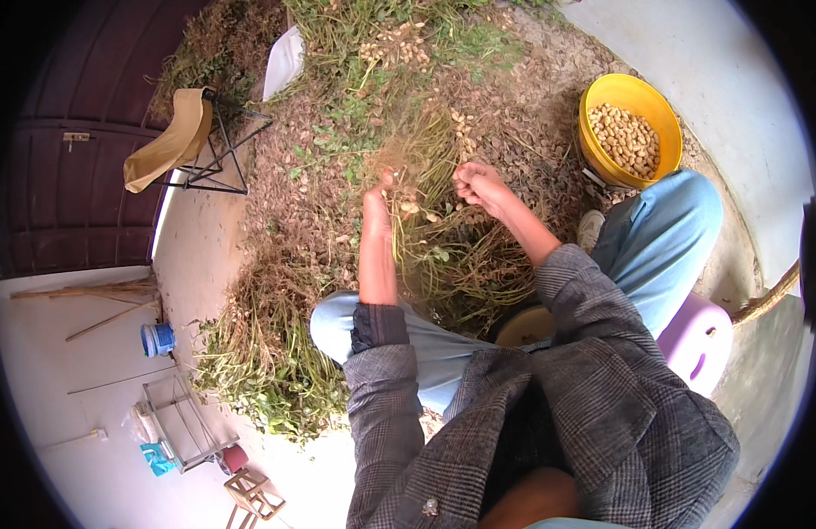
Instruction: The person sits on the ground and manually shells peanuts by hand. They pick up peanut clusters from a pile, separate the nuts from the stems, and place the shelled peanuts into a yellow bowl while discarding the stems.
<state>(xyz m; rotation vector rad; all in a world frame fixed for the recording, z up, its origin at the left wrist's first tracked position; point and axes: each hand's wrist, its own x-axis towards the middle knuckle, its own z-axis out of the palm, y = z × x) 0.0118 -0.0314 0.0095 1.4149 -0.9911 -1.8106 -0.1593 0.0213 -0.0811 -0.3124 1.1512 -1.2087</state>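
My left hand (383, 187) grips a peanut plant (424, 155) by its lower part, and the thin stems and roots spread out between my two hands. A few pale peanut pods (410, 207) hang just below the left fingers. My right hand (482, 188) is curled shut at the plant's right side, apparently on peanut pods that its fingers mostly hide. More pods (463, 131) show just beyond its fingertips. To the right, a yellow bucket (672, 142) holds many picked peanuts (625, 140).
Heaps of peanut plants (276, 350) lie to the left and between my knees. Another pile with pods (396, 46) lies ahead. A tan folding chair (173, 142) stands left, near a dark door (84, 192). A lilac plastic stool (695, 344) is beneath me, beside the wall (705, 66).
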